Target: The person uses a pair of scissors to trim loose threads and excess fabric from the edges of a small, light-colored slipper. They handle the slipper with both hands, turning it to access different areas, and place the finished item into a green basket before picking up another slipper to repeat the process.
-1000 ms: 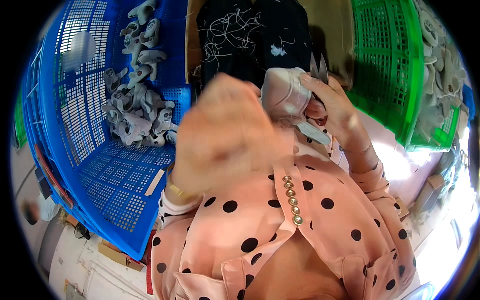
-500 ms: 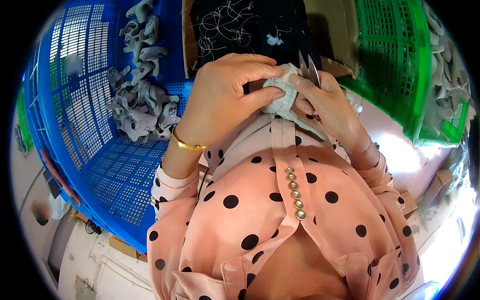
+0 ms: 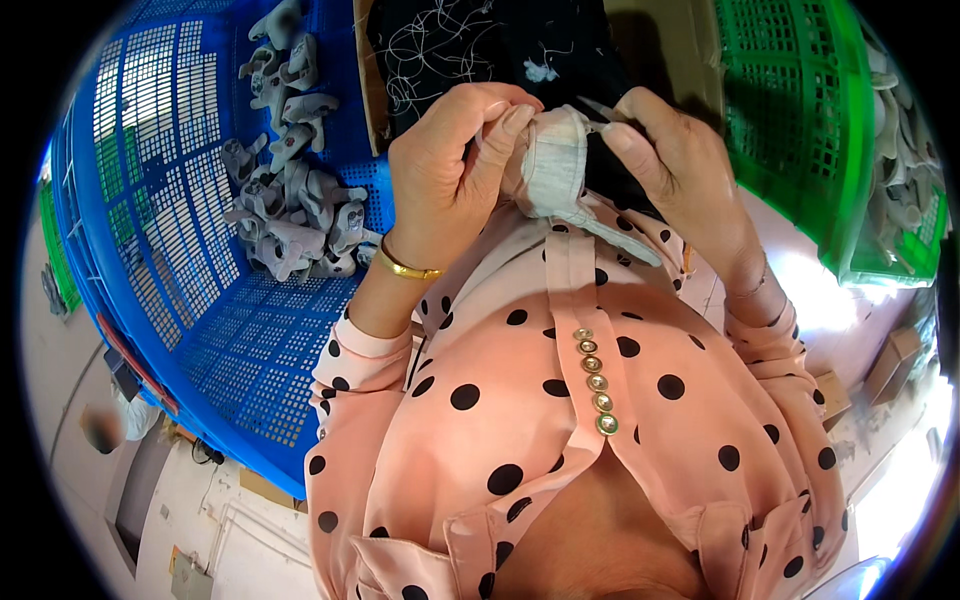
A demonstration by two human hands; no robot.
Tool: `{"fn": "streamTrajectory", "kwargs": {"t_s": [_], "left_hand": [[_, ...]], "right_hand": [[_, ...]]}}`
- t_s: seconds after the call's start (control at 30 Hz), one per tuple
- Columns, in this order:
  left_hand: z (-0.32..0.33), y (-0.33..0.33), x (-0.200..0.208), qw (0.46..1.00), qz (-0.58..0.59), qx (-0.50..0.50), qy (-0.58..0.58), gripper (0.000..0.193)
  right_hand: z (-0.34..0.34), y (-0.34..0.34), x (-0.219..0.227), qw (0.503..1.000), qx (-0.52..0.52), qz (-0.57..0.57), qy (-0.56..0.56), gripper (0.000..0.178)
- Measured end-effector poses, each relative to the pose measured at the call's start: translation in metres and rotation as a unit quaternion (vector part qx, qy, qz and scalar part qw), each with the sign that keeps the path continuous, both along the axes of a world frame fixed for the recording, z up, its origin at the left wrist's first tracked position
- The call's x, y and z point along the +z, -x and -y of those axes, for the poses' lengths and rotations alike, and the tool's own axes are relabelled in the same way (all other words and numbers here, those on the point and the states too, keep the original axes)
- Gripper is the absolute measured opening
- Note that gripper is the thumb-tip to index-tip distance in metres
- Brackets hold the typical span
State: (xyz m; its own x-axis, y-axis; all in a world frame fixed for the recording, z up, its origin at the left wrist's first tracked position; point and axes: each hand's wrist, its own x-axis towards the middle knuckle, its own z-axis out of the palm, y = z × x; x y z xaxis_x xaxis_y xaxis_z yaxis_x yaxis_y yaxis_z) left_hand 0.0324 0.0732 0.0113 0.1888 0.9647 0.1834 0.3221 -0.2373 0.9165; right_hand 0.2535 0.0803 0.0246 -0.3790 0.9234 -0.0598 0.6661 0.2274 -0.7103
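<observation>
Between my hands, in front of my belly, is a small light-grey sewn fabric piece (image 3: 556, 165) with seams and a narrow strip hanging from it. My left hand (image 3: 445, 165) pinches its left upper edge between thumb and fingers. Closed around a pair of small scissors (image 3: 597, 107), my right hand (image 3: 685, 165) is at the other side of the piece. Only a bit of blade shows past the fingers; the handles are hidden. Thumb and forefinger of that hand come close to the fabric's upper right edge, where a thread seems to run.
A large blue plastic basket (image 3: 250, 350) at the left holds several grey sewn pieces (image 3: 300, 215). On the right stands a green basket (image 3: 800, 180) with more grey pieces (image 3: 895, 170) beyond it. Loose white threads (image 3: 430, 45) lie on dark cloth ahead, beside cardboard (image 3: 675, 60).
My hands have moved apart, the right one up and away from the fabric. The piece has turned and shows more of its face. The scissors, earlier pointing up with both blades showing, are now mostly hidden.
</observation>
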Motion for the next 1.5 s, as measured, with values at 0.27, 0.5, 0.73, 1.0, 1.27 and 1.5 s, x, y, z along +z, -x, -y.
{"fn": "streamTrajectory", "kwargs": {"t_s": [0.27, 0.5, 0.73, 1.0, 1.27, 1.5], "left_hand": [[-0.002, -0.006, -0.01, 0.996, -0.023, 0.026, -0.078, 0.002], [0.0, -0.009, -0.016, 0.994, -0.006, 0.046, -0.094, 0.004], [0.002, -0.012, -0.016, 0.994, -0.003, 0.055, -0.092, 0.005], [0.003, -0.017, -0.015, 0.993, -0.009, 0.055, -0.105, 0.006], [0.005, -0.02, -0.016, 0.991, -0.046, 0.043, -0.118, 0.003], [0.005, -0.019, -0.018, 0.992, -0.037, 0.051, -0.109, 0.007]], "right_hand": [[-0.013, 0.008, 0.013, 0.983, 0.117, 0.117, -0.083, 0.045], [-0.021, 0.009, 0.021, 0.969, 0.159, 0.162, -0.101, 0.048], [-0.022, 0.011, 0.023, 0.963, 0.169, 0.179, -0.108, 0.046], [-0.018, 0.01, 0.028, 0.962, 0.172, 0.185, -0.108, 0.034], [-0.015, 0.008, 0.017, 0.969, 0.162, 0.136, -0.125, 0.034], [-0.018, 0.003, 0.015, 0.982, 0.117, 0.112, -0.092, 0.046]]}}
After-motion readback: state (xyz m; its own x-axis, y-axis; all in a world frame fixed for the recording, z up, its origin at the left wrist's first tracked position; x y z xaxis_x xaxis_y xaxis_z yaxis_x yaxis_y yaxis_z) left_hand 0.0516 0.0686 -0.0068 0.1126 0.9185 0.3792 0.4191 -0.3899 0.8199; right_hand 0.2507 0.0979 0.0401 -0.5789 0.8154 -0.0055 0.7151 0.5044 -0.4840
